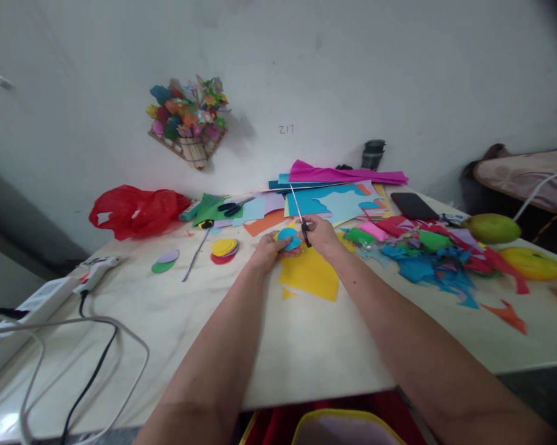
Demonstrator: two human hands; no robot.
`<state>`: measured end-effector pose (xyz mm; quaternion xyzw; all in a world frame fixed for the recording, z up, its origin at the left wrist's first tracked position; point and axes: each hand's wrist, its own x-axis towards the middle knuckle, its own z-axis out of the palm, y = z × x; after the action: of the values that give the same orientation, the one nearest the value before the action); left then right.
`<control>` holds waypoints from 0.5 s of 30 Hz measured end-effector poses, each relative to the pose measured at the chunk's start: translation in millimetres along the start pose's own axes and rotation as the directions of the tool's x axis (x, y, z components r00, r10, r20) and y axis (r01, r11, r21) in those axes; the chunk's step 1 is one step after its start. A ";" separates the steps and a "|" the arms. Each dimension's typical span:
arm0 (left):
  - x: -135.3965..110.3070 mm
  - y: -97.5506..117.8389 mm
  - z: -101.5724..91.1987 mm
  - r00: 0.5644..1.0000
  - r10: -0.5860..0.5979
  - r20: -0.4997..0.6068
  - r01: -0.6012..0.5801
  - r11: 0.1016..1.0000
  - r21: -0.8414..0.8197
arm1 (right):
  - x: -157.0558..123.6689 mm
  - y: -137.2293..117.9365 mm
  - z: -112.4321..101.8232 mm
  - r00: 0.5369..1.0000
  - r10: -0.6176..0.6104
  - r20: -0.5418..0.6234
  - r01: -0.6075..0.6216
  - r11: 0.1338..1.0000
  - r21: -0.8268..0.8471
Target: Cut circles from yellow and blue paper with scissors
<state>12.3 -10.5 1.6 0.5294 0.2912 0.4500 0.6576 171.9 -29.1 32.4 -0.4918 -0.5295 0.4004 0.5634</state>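
My left hand (269, 248) is closed on a small blue paper circle (288, 237), held just above a yellow paper sheet (311, 275) on the white table (269, 346). My right hand (319, 233) grips a pair of scissors (299, 217) whose blades point up and away, beside the circle. A stack of yellow and red paper circles (224, 250) lies to the left of my hands, with a green and a lilac circle (165, 262) farther left.
Coloured paper sheets (334, 198) pile at the table's back; scraps (436, 259) spread on the right near a black phone (413, 205) and mangoes (492, 227). A red plastic bag (134, 211), a second pair of scissors (232, 207), a glue gun (97, 269) and cables (88, 358) lie left. A paper flower bouquet (188, 117) hangs on the wall.
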 end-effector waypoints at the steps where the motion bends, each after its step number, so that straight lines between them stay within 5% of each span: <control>1: 0.3 -0.5 0.1 1.000 0.007 -0.026 -0.007 1.000 -0.011 | -1.1 -0.5 1.8 1.000 0.006 -0.013 -0.006 1.000 0.008; 10: 3.9 -4.7 -0.7 0.976 0.108 -0.187 -0.127 0.988 -0.091 | -5.8 -3.7 12.5 0.993 0.093 -0.078 -0.087 0.993 0.084; 15: 3.4 0.1 -7.1 0.961 0.123 -0.249 -0.154 0.982 -0.109 | -5.2 -5.8 -2.5 0.980 0.200 -0.001 -0.200 0.978 -0.066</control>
<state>7.6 -4.3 0.2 0.4467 0.3019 0.5736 0.6167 173.3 -35.6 37.1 -0.5597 -0.4917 0.4388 0.5024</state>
